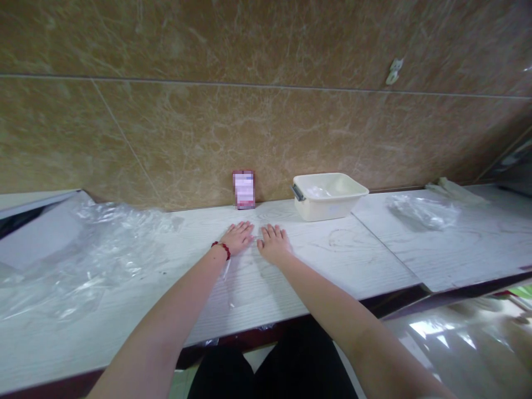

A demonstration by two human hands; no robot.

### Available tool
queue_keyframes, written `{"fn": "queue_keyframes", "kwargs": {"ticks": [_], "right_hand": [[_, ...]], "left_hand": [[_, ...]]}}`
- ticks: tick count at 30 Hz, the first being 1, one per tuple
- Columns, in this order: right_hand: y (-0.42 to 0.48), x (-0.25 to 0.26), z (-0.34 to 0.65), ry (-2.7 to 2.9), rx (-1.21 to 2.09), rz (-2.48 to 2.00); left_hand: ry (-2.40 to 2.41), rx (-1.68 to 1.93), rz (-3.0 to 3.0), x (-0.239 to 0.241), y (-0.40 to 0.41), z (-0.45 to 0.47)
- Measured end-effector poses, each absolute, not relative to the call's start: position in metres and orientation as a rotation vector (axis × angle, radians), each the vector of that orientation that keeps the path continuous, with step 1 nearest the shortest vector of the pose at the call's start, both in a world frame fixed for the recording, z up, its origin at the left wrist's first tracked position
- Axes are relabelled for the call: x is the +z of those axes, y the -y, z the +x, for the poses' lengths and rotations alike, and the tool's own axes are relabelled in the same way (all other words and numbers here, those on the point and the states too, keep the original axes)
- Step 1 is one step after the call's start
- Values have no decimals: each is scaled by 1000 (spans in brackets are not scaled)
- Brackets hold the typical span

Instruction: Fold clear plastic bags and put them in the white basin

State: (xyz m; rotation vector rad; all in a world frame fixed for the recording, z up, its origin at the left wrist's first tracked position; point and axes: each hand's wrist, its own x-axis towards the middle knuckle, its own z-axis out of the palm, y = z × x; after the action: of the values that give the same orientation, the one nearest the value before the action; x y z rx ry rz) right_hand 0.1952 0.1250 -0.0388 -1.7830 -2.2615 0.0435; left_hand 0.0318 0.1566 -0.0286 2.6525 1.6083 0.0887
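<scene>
My left hand (238,238) lies flat on the white wood-grain table (328,260), fingers stretched toward the wall. A dark red beaded bracelet (224,249) circles that wrist. Beside it, my right hand (273,244) also rests palm down with its fingers a little apart. Neither hand holds anything. Just beyond the fingertips, a phone (244,189) in a red case leans upright against the wall, its screen blurred. To the right of my right hand stands a cream plastic bin (330,208) with a grey handle clip; something clear, perhaps plastic, shows inside.
Clear plastic sheeting (120,244) spreads over the table's left side, partly across a white panel or box (45,227). At the right lie a crumpled clear plastic bag (424,211) and a pale cloth-like item (457,191). A brown marbled wall (266,127) borders the back.
</scene>
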Motion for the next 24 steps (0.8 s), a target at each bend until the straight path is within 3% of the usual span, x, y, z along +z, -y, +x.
{"fn": "queue_keyframes", "kwargs": {"ticks": [7, 15, 24], "right_hand": [[-128, -38, 197, 2238, 127, -1866], [-128, -36, 199, 2212, 165, -1927], [-116, -25, 209, 2258, 201, -1813]], "left_hand": [[-2003, 169, 2445, -15, -155, 5], [-1681, 40, 2638, -25, -85, 7], [-1646, 17, 2675, -25, -74, -10]]}}
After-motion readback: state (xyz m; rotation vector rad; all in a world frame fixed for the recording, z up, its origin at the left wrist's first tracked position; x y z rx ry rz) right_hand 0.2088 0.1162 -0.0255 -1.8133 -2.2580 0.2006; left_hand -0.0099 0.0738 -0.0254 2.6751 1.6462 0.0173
